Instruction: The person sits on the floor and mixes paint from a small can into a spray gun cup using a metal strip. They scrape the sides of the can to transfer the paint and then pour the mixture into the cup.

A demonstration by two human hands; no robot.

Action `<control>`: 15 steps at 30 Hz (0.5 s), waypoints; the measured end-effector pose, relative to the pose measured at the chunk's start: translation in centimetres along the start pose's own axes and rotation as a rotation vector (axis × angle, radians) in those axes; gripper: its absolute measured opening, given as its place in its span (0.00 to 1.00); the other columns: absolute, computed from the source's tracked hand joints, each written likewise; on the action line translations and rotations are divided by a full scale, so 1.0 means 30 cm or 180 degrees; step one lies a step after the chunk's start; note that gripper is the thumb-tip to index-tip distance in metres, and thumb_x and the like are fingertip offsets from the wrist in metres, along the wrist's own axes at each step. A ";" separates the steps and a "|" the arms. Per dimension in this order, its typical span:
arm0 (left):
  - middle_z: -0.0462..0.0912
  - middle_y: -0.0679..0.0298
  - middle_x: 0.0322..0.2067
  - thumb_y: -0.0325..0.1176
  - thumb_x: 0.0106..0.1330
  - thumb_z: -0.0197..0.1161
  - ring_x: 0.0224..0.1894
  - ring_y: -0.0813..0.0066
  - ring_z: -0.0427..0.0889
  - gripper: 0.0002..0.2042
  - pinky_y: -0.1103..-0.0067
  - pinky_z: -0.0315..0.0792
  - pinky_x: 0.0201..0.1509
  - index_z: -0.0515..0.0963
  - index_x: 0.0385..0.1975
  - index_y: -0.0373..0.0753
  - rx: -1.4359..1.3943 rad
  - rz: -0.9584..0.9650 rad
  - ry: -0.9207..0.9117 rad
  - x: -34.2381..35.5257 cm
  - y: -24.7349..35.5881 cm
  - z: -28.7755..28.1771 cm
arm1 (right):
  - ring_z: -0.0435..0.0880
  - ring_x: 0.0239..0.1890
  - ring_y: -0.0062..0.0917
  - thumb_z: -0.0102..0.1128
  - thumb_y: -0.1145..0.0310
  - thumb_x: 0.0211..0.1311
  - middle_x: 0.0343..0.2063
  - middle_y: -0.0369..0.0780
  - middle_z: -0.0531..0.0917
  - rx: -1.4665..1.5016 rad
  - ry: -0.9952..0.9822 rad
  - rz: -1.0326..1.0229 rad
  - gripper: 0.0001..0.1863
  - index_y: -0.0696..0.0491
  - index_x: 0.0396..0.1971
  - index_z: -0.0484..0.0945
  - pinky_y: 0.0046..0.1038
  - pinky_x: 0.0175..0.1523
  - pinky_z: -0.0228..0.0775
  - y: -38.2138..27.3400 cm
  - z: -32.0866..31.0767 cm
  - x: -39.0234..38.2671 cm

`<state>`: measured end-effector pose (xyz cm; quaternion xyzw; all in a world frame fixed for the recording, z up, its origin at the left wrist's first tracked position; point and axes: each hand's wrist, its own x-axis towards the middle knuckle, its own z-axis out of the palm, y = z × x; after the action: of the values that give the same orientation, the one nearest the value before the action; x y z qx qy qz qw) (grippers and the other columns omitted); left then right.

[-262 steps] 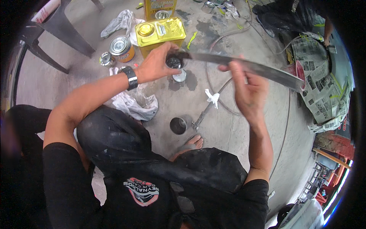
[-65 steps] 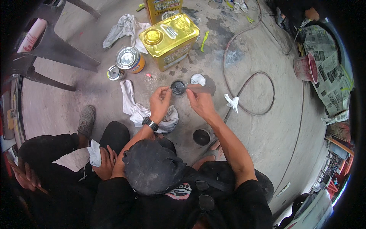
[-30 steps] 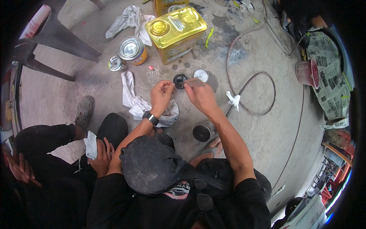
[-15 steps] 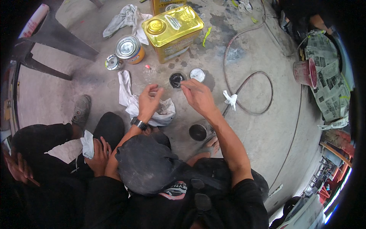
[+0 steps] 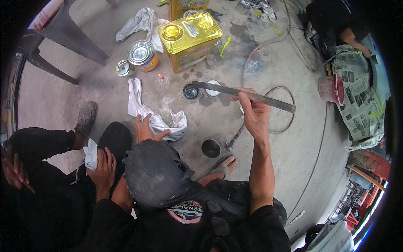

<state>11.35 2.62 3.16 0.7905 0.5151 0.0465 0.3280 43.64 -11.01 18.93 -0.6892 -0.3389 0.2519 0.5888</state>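
Gripping a long flat grey metal strip near its middle, the right hand has its fingers curled tight around the bar, thumb pressed against the near edge. The strip is held above the concrete floor, nearly level, one end reaching over a small round dark tin and a small white-rimmed lid, the other end pointing right over a looped grey hose. Its surface looks dull and slightly streaked.

The left hand rests on a crumpled white rag on the floor, fingers spread loosely and pressed into the cloth rather than pinching it.

Behind the rag stand a large yellow rectangular metal can, an orange round tin with a silver top and a small silver tin. A small dark cup sits beside a bare foot. At the left, another person's hand holds a white cloth.
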 end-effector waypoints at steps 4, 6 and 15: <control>0.54 0.32 0.70 0.52 0.38 0.87 0.73 0.32 0.57 0.41 0.54 0.58 0.74 0.78 0.57 0.47 0.0244 0.0141 -0.0200 0.005 0.025 -0.017 | 0.85 0.39 0.21 0.58 0.73 0.74 0.36 0.41 0.88 0.0222 0.0044 0.0050 0.10 0.64 0.46 0.84 0.24 0.47 0.75 -0.020 -0.031 0.001; 0.53 0.34 0.71 0.49 0.38 0.86 0.72 0.34 0.57 0.36 0.54 0.58 0.74 0.81 0.50 0.47 0.0386 0.0173 -0.0349 0.009 0.026 -0.018 | 0.85 0.39 0.20 0.58 0.72 0.74 0.35 0.41 0.88 0.0212 0.0133 0.0170 0.11 0.63 0.46 0.84 0.25 0.47 0.75 -0.027 -0.040 -0.003; 0.74 0.41 0.58 0.34 0.47 0.78 0.59 0.46 0.74 0.15 0.61 0.69 0.61 0.79 0.29 0.38 -0.0403 0.0300 0.0013 0.024 -0.181 0.091 | 0.86 0.38 0.23 0.56 0.62 0.77 0.33 0.42 0.89 0.0073 0.0262 0.0653 0.17 0.63 0.42 0.84 0.29 0.53 0.74 0.089 -0.071 -0.008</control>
<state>8.55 3.31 -2.23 0.7915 0.4740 0.0960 0.3736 45.54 -12.78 16.69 -0.7232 -0.2392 0.2862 0.5813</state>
